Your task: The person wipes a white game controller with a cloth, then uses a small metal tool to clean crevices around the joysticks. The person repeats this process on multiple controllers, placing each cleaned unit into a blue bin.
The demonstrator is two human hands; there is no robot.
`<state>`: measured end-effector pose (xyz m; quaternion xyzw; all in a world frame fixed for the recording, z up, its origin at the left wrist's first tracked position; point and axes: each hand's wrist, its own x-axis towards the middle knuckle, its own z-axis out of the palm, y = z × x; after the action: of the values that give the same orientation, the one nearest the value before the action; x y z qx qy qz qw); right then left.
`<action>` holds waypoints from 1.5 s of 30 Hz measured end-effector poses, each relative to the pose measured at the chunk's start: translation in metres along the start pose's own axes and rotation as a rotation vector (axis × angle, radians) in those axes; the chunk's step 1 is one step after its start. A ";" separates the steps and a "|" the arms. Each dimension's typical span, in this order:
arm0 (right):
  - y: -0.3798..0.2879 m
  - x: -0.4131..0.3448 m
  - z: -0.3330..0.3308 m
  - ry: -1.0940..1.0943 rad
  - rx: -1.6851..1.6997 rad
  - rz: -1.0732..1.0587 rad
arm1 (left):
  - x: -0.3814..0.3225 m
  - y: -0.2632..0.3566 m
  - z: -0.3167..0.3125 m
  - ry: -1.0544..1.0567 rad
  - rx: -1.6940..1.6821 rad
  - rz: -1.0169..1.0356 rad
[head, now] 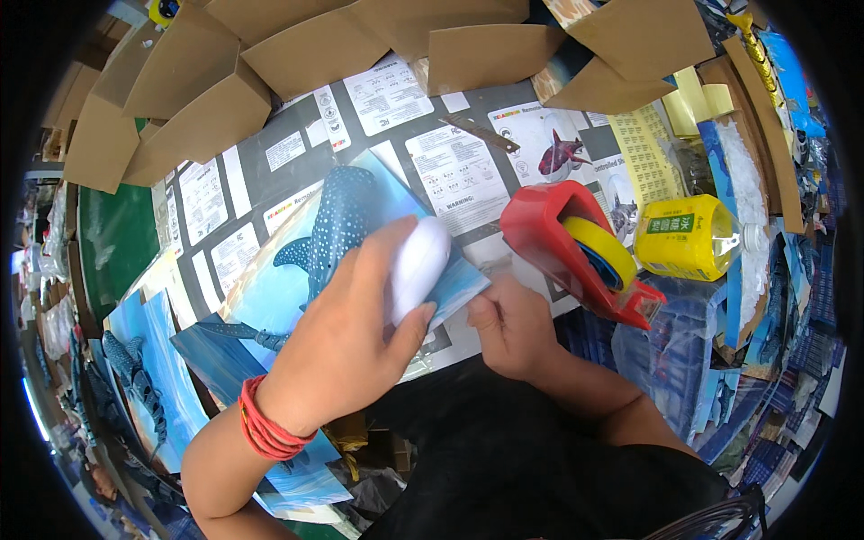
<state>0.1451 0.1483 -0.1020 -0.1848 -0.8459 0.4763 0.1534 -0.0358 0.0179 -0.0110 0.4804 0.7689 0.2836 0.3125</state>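
My left hand [337, 337], with red cord bands at the wrist, grips a smooth white rounded object [425, 260] between thumb and fingers. Behind it lies a blue ocean-printed card [412, 196], bearing a dark blue whale shark [341, 209] with white spots. My left hand covers part of the shark; its tail [266, 339] shows on the far side of the wrist. At the card's right corner, my right hand [516, 324] has its fingers curled against the edge, thumb on the near side. The white object's underside is hidden.
A red tape dispenser [540, 209] with yellow tape stands right of the card. Beside it lies a yellow-labelled bottle [682, 236]. A metal ruler [479, 133] rests on the printed work surface [297, 185]. Open cardboard boxes [317, 54] line the back; more printed cards [145, 364] stand left.
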 end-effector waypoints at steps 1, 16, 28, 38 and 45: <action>0.002 0.002 0.001 -0.015 0.073 0.072 | 0.001 0.003 -0.001 0.001 -0.026 -0.050; 0.018 -0.008 0.032 0.193 0.688 0.090 | -0.009 -0.001 0.005 0.267 0.141 0.036; -0.038 -0.097 -0.062 0.278 0.269 -0.137 | -0.046 -0.024 -0.011 0.582 0.315 0.336; 0.047 -0.113 -0.415 0.681 -0.862 0.084 | -0.057 -0.034 -0.005 0.724 -0.010 0.246; 0.134 -0.086 -0.425 0.350 -0.863 0.362 | -0.069 -0.008 0.000 0.738 -0.591 0.030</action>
<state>0.4282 0.4912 -0.0121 -0.4523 -0.8818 0.0638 0.1174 -0.0168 -0.0479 -0.0021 0.2488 0.7078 0.6467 0.1375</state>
